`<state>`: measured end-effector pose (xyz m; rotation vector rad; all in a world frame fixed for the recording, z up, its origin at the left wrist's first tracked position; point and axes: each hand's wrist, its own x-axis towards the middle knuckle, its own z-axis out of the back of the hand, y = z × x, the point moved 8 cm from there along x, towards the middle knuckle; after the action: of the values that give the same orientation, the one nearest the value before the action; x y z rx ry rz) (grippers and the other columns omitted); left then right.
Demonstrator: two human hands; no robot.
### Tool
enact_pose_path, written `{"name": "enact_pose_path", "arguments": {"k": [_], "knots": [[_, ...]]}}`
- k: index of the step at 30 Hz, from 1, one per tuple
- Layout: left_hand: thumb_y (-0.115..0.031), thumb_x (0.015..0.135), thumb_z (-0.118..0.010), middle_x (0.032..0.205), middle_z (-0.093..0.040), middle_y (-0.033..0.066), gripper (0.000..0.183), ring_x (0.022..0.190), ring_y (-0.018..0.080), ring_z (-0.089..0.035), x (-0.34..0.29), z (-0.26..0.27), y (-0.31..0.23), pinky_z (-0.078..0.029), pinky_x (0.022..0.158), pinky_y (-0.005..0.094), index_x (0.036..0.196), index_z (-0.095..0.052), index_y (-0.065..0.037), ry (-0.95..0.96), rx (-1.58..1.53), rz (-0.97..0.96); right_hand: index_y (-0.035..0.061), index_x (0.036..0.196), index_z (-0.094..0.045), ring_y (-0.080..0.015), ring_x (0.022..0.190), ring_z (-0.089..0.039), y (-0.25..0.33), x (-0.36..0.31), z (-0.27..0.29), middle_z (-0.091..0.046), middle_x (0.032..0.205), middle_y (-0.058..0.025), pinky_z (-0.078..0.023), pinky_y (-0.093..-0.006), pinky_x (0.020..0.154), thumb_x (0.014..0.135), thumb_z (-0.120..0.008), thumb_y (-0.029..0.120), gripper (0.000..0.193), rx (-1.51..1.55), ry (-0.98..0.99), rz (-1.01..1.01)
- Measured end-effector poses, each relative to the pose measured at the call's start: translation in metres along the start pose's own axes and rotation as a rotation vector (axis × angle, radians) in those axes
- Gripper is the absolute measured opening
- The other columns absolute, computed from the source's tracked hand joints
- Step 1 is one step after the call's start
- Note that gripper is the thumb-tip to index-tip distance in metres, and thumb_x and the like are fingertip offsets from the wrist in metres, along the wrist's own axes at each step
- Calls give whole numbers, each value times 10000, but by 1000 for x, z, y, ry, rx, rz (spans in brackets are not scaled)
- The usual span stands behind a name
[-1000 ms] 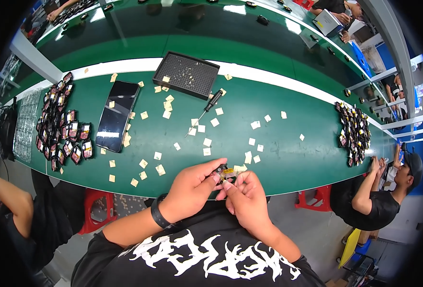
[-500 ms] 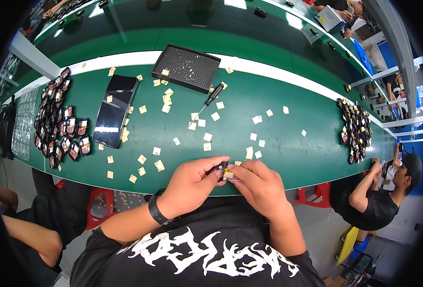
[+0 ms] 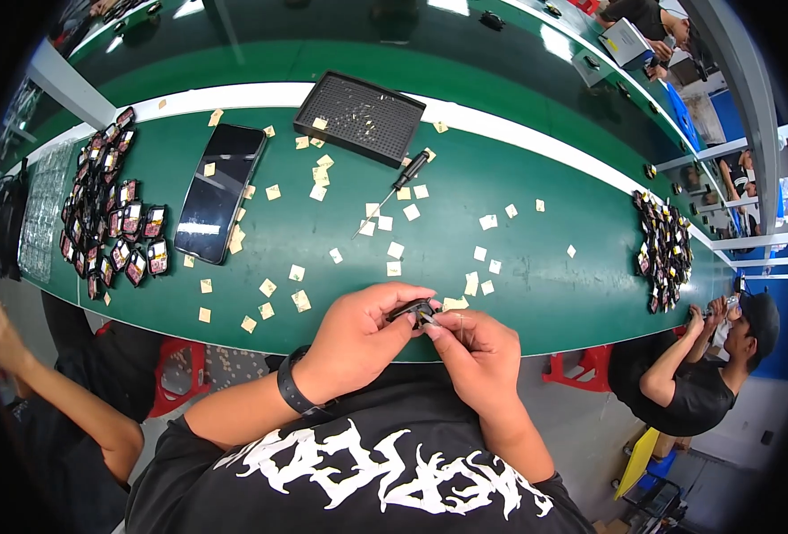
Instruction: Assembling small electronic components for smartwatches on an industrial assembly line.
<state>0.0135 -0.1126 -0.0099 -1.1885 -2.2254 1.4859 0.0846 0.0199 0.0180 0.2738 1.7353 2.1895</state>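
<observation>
The left hand [image 3: 356, 335] clamps a small black plastic casing [image 3: 411, 308] over the flat green desk [image 3: 559, 307], apparently steadying it while the right hand [image 3: 483, 358] pinches its right end, contact partly hidden.

My green bench [image 3: 563, 307] curves before me; beyond it, a glossy green surface [image 3: 180, 80] mirrors bright lights. I see 1 grey post [image 3: 743, 89] rising at right, 1 red stool [image 3: 594, 358] below on grey floor [image 3: 572, 436], and a blue wall [image 3: 785, 343].

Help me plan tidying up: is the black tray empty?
Not empty: small pale bits show scattered inside the black tray.
</observation>
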Motion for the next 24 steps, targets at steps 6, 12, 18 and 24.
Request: {"name": "enact_pose_path", "arguments": {"k": [6, 12, 18, 24], "knots": [[75, 1012, -469, 1317, -623, 148, 358, 1202, 190, -616, -1, 0, 1, -521, 1045, 337, 1363, -539, 62, 64, 110, -20, -7, 1013, -770, -88, 778, -623, 2, 3, -5, -729, 964, -74, -480, -237, 654, 886, -768, 30, 133, -15, 0, -47], [38, 1034, -469, 1330, -617, 148, 355, 1223, 195, -607, -6, 0, 5, -510, 1058, 342, 1384, -524, 64, 67, -104, 27, -22, 972, -759, -67, 770, -579, -8, 5, -8, -645, 896, -26, -455, -212, 650, 867, -787, 18, 115, 113, -7, -138], [35, 1037, -460, 1342, -611, 146, 367, 1230, 190, -600, -8, -6, 0, -503, 1061, 338, 1399, -513, 65, 143, 80, 43, 16, 933, -563, -19, 731, -498, -14, 12, -3, -553, 899, 9, -449, -165, 642, 812, -805, -58, 281, 349, -25, -301], [69, 1009, -502, 1315, -618, 143, 371, 1195, 180, -614, -4, -8, 0, -511, 1041, 328, 1379, -525, 78, 161, 109, 68, 17, 982, -577, -31, 731, -504, -21, 18, -7, -555, 895, 4, -424, -164, 630, 817, -802, -47, 287, 350, 75, -386]]}}
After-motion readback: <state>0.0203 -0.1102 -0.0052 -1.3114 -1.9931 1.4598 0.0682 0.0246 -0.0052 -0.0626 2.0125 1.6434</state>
